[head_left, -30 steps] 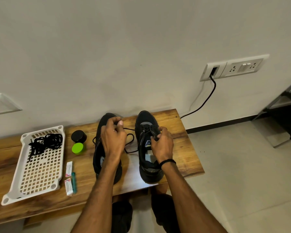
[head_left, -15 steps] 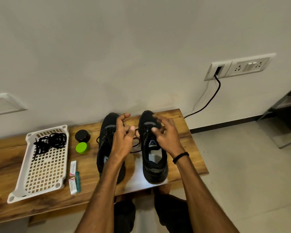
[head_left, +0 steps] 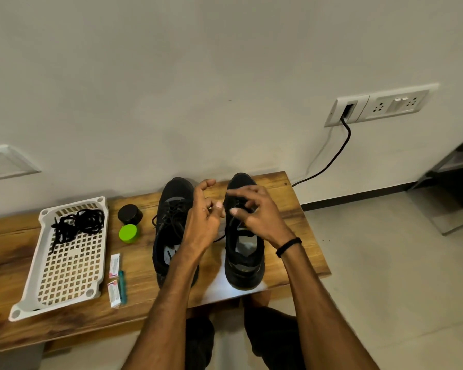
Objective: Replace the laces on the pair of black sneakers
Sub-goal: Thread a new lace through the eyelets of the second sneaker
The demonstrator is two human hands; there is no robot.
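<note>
black sneakers (head_left: 171, 231) on wooden bench (head_left: 286, 209), heels nearest for threading. left hand (head_left: 203, 220) pinches lace (head_left: 219, 239) beside right sneaker (head_left: 245, 265); right hand (head_left: 257, 214) curled atop it, grip cannot be told. spare laces (head_left: 75, 225) in tray (head_left: 90, 291).

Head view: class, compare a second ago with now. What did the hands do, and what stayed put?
The left hand left the left sneaker and moved right; the right hand lifted off the right sneaker. They now meet over its front; any grip is unclear. Sneakers, tray and jars stayed put.
</note>
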